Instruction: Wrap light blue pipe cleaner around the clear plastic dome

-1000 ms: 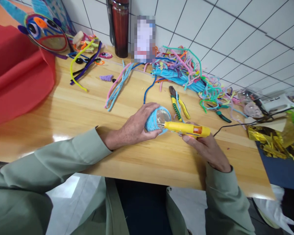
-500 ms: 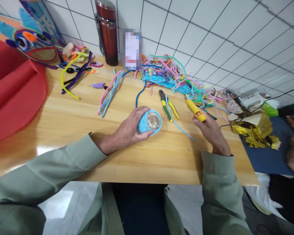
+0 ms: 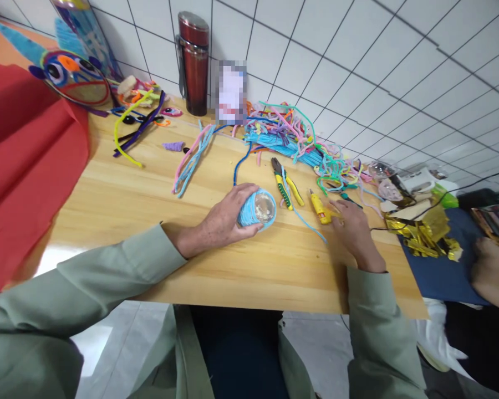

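Cylinder in light-blue coils, its round end greyish, glossy.

Surface count: 1 glue gun, 1 blue-wrapped cup, the wearer's 2 hands.
Also we get 1 pair of yellow-and-green pliers, 1 dark-green-handled tool, 1 red flask, 1 purple cone, 1 yellow stem, 1 red sheet, 1 eyed craft piece, 1 heap of gold foil. Stems in the tangled pile: we can't count them, too many overlap.

Glue gun smooth plastic; cup wrapping ridged (fuzzy-looking); tabletop glossy wood.
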### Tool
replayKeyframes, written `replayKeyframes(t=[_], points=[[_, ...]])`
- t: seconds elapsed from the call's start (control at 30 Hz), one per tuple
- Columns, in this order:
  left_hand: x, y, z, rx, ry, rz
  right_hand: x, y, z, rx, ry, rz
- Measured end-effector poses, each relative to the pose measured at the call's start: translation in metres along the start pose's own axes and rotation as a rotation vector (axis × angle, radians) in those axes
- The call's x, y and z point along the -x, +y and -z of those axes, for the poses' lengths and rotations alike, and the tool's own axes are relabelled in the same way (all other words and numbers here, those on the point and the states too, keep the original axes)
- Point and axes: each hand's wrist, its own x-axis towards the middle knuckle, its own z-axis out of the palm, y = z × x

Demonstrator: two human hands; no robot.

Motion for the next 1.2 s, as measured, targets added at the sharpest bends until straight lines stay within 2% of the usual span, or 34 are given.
replayKeyframes(t=[0.07, 0.13, 0.23, 0.33, 0.43, 0.57, 0.9, 1.07, 1.2], points=[[0.000, 0.000, -0.001, 0.010, -0.002, 0.008, 0.001, -0.036, 0.007, -0.029, 0.125, 0.054], [0.000, 0.001, 0.000, 0.022, -0.004, 0.021, 0.002, -0.081, 0.012, -0.145, 0.174, 0.127], [0.000, 0.003, 0.001, 0.027, -0.006, 0.036, 0.002, -0.142, 0.009, -0.345, 0.141, 0.191], [-0.001, 0.002, 0.000, 0.026, 0.006, 0.047, 0.000, -0.177, -0.009, -0.530, 0.063, 0.158], [-0.002, 0.001, -0.001, 0.042, 0.034, 0.050, 0.002, -0.187, -0.028, -0.646, 0.037, 0.086], [-0.001, 0.001, -0.003, 0.069, 0.074, 0.024, 0.005, -0.192, -0.041, -0.657, 0.098, 0.044], [0.001, 0.007, -0.007, 0.080, 0.089, 0.082, 0.002, -0.199, -0.045, -0.668, 0.082, 0.077], [0.003, 0.011, -0.004, 0.172, 0.048, 0.066, 0.003, -0.198, -0.045, -0.673, 0.100, 0.085], [0.005, 0.013, 0.000, 0.218, 0.023, 0.104, 0.002, -0.199, -0.046, -0.683, 0.098, 0.081]])
